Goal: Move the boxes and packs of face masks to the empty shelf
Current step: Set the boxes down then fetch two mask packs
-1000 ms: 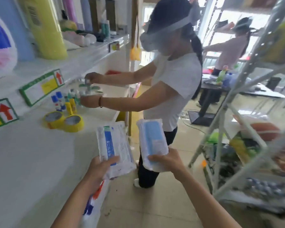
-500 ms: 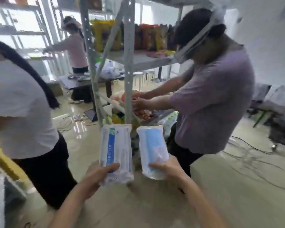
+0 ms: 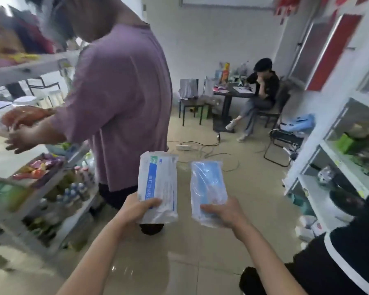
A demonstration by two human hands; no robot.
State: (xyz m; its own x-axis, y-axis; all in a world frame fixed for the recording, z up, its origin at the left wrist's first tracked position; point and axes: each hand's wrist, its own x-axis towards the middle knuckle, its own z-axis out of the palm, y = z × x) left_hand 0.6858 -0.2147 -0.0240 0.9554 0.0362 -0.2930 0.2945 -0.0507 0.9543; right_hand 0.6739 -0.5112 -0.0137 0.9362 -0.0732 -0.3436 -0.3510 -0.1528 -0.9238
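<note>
I hold two packs of face masks upright in front of me over the tiled floor. My left hand (image 3: 136,209) grips the bottom of a white pack with a blue stripe (image 3: 158,184). A clear pack of blue masks (image 3: 208,188) is gripped at its lower end by my right hand (image 3: 224,211). The two packs are side by side and do not touch.
A person in a purple shirt (image 3: 119,99) stands close ahead on the left, reaching into a metal rack (image 3: 41,188) of bottles and snacks. White shelves (image 3: 328,158) line the right. Someone in black (image 3: 339,262) crouches at the lower right. A seated person (image 3: 262,88), a table and floor cables lie beyond.
My view has swung to the right, from the white counter shelf past the metal rack to the room's far side. Both packs stay in my hands in the same pose.
</note>
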